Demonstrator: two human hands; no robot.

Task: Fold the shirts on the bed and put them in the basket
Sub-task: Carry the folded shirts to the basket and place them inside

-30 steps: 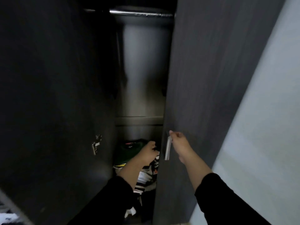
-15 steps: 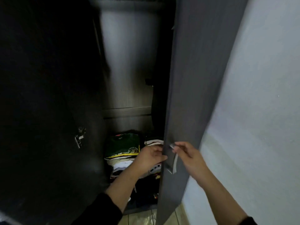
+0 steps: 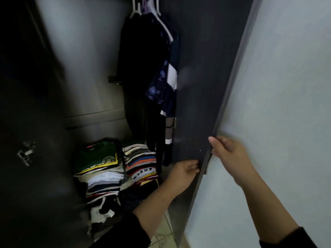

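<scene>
Hands first: the right hand (image 3: 231, 154) curls round the outer edge of the dark wardrobe door (image 3: 198, 77), thumb on the inner face, fingers gripping. The left hand (image 3: 184, 174) presses against the door's inner face low down, fingers loosely bent, holding nothing. Beyond them, two stacks of folded shirts (image 3: 107, 169) sit side by side on the wardrobe floor, a green one on top of the left stack. Farther back, dark clothes (image 3: 143, 68) hang from hangers.

Two stacks of folded shirts (image 3: 114, 169) sit side by side at lower centre of the frame. A dark green shirt (image 3: 97, 155) tops the left stack. The right stack shows multicoloured folded edges.
</scene>
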